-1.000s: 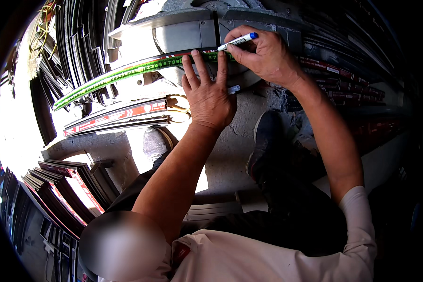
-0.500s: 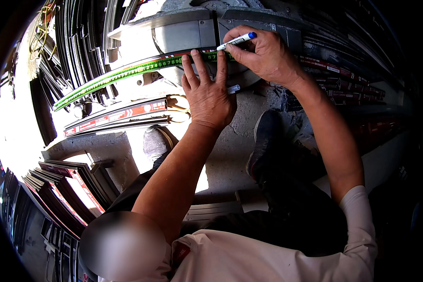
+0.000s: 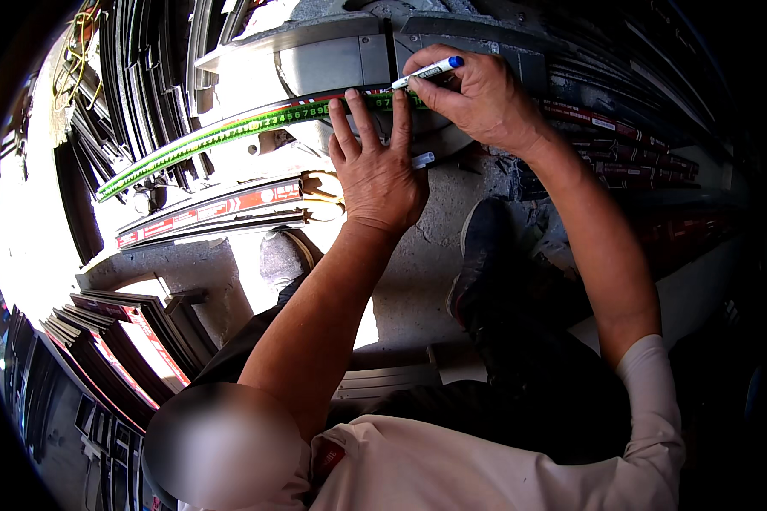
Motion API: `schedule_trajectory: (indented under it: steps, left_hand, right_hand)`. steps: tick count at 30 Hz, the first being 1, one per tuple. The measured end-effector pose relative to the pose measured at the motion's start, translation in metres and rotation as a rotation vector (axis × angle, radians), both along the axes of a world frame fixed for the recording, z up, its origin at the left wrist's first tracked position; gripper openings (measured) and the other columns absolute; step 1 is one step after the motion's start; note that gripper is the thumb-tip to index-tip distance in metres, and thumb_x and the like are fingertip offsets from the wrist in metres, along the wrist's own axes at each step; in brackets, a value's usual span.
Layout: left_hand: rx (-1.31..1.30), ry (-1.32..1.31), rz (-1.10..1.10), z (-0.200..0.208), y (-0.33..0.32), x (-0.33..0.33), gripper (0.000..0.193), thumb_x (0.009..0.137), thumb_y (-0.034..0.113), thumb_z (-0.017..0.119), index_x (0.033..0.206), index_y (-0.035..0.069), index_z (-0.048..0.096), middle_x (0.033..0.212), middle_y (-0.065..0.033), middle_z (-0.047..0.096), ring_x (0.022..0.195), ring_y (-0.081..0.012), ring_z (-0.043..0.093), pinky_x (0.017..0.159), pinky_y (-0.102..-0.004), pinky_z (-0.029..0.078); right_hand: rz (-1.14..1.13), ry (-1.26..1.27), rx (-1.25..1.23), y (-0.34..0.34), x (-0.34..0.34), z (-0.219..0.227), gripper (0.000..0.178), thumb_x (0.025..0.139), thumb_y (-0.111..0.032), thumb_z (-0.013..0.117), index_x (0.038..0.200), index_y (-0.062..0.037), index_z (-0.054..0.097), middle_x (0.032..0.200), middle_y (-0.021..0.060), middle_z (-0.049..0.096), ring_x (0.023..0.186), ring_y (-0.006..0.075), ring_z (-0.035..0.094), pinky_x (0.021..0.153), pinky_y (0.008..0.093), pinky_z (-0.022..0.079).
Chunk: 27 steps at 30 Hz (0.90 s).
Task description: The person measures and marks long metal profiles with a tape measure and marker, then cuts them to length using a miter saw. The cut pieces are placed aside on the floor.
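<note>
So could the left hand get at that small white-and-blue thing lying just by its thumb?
Probably yes. The left hand lies flat on the green ruler, and the small white-and-blue piece sits right beside it with nothing between; the right hand is busy with the marker.

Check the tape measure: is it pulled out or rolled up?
Pulled out. The green tape lies stretched along the profile, left hand pressing it flat, right hand holding a marker at it.

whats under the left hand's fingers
The left hand presses its fingers flat on a green measuring tape laid along a dark profile. The tape's stretch beneath the fingers is covered; the right hand holds a marker beside it.
</note>
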<state>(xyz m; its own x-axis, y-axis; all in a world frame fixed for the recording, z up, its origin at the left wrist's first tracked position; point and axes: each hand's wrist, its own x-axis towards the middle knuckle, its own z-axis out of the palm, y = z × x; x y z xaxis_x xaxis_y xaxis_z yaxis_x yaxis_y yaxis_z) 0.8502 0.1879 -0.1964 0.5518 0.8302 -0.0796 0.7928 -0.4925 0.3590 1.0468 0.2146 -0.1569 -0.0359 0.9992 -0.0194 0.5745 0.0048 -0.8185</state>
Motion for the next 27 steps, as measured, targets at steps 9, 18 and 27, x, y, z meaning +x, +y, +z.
schedule_trajectory:
  steps: [9,18,27]
  left_hand:
    - [0.012,0.009,0.0,-0.001,0.0,0.001,0.094,0.088,0.033,0.069,0.169,0.022,0.023,0.166,-0.0395,0.01,0.152,-0.0632,0.01,0.121,-0.0672,0.018]
    - [0.027,0.008,-0.001,-0.002,0.0,0.001,0.091,0.088,0.034,0.069,0.168,0.021,0.026,0.166,-0.0393,0.01,0.152,-0.0633,0.011,0.121,-0.0674,0.018]
    - [0.01,0.003,0.008,-0.002,-0.001,0.0,0.09,0.089,0.034,0.069,0.168,0.021,0.026,0.166,-0.0387,0.01,0.152,-0.063,0.009,0.123,-0.0671,0.015]
  right_hand:
    - [0.004,-0.009,0.016,0.001,0.001,-0.002,0.017,0.1,-0.011,0.072,0.115,-0.0044,0.073,0.098,0.0046,0.075,0.09,0.0116,0.072,0.079,0.0271,0.058]
    - [-0.068,0.04,0.036,0.0,-0.001,-0.002,0.017,0.099,-0.014,0.073,0.114,-0.0072,0.074,0.094,0.0036,0.076,0.085,0.0106,0.072,0.075,0.026,0.058]
    - [-0.256,0.262,0.213,-0.041,0.0,0.025,0.01,0.098,-0.012,0.073,0.106,-0.0048,0.072,0.084,0.0006,0.073,0.077,0.0067,0.071,0.068,0.0224,0.056]
